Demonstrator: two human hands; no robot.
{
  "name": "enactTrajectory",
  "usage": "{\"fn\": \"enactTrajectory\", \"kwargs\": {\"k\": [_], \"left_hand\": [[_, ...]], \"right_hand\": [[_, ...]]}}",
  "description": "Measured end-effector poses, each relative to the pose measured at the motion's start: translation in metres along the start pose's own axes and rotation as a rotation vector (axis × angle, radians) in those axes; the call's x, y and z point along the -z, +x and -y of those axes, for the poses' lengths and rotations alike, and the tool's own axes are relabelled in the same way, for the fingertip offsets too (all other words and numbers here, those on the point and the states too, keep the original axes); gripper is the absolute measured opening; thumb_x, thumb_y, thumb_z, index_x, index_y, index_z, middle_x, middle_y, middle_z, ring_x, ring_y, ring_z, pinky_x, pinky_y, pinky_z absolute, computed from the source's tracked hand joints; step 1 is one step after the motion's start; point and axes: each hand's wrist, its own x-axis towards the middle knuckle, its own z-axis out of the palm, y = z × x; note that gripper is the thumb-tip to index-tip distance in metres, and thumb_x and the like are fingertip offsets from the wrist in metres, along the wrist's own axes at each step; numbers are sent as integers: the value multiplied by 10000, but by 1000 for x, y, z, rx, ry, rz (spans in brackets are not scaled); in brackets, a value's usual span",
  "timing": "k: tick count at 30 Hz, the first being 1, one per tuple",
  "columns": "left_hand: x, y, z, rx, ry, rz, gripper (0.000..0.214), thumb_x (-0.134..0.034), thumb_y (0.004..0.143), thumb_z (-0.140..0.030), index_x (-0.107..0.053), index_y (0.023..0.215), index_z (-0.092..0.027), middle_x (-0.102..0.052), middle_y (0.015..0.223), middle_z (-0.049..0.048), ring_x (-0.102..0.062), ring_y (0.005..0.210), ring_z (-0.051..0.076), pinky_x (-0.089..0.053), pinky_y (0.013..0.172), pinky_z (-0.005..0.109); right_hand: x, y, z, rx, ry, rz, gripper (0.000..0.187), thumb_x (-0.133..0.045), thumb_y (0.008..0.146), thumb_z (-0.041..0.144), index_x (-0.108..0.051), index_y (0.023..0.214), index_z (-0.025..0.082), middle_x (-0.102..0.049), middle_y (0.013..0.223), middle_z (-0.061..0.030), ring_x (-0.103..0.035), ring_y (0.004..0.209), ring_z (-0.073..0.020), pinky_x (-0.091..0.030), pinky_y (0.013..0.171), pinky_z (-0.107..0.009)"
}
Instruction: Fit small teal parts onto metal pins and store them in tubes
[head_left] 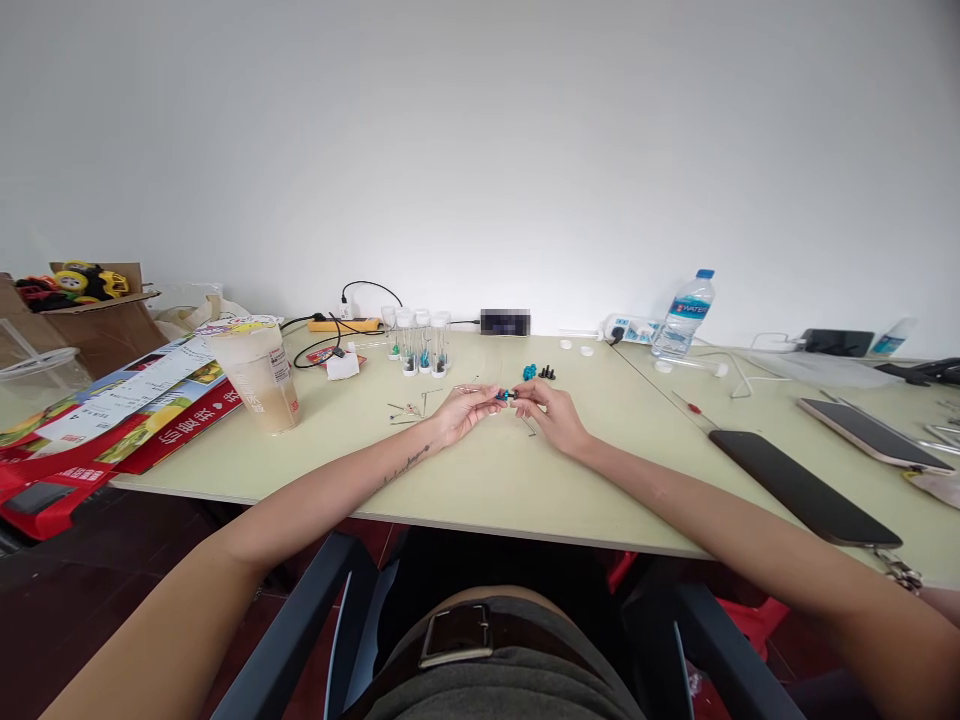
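Note:
Over the middle of the table, my left hand (463, 412) pinches a small blue piece (502, 396) between thumb and fingers. Facing it, my right hand (555, 412) has its fingertips closed on a small black screw-like piece (513, 394) that meets the blue one; their exact fit is too small to make out. Just beyond the right hand lie a little heap of blue pieces (529, 372) and several black screws (547, 373). Thin metal hex keys (409, 411) are scattered left of my left hand, and another metal rod (529, 428) shows beneath the right hand.
Clear tubes (423, 345) with small parts stand at the back. To the left are a drink cup (259, 380), a red box (187, 420) and a cardboard box (97, 325). A water bottle (684, 318), power strip (634, 330) and dark phone (802, 485) occupy the right.

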Motion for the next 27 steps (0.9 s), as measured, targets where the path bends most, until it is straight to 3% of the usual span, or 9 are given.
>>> {"fn": "enactTrajectory", "kwargs": {"k": [4,9,13,17,22,27], "left_hand": [[1,1,0,-11,-16,12,186,-690,699,-207,-671,811,-60,-665,735,75,-621,715,110,-473,778,229],[2,2,2,-1,1,-21,192,-700,684,-207,-679,811,-65,-675,809,91,-630,753,125,-464,833,261],[2,0,3,45,36,-32,212,-712,667,-206,-680,830,-73,-676,848,97,-639,791,145,-467,845,273],[1,-2,3,78,70,15,230,-717,666,-216,-674,843,-76,-676,826,96,-638,802,151,-474,836,281],[0,-2,2,67,44,17,246,-709,680,-235,-665,873,-89,-681,850,96,-638,800,135,-469,847,273],[1,-1,3,47,15,20,243,-696,698,-227,-657,891,-85,-685,841,102,-641,821,140,-459,864,269]], "right_hand": [[1,1,1,-16,-11,10,224,-503,827,405,-537,929,208,-626,738,-17,-594,607,-149,-483,635,-312],[2,1,5,-28,7,19,320,-383,883,433,-481,1103,223,-607,726,-9,-581,632,-151,-465,634,-303],[2,3,-1,-48,65,-43,298,-297,911,415,-475,1046,219,-596,764,-20,-572,634,-140,-444,623,-293],[2,11,-21,-118,54,-102,199,-422,856,347,-426,1015,227,-564,798,0,-550,635,-126,-439,635,-293],[-8,32,-44,-267,-55,9,351,-556,708,236,-471,1047,198,-509,842,-5,-496,630,-110,-443,637,-288],[-32,64,-52,-230,-64,126,294,-519,659,146,-592,940,186,-502,946,-44,-516,749,-127,-454,672,-269]]}}
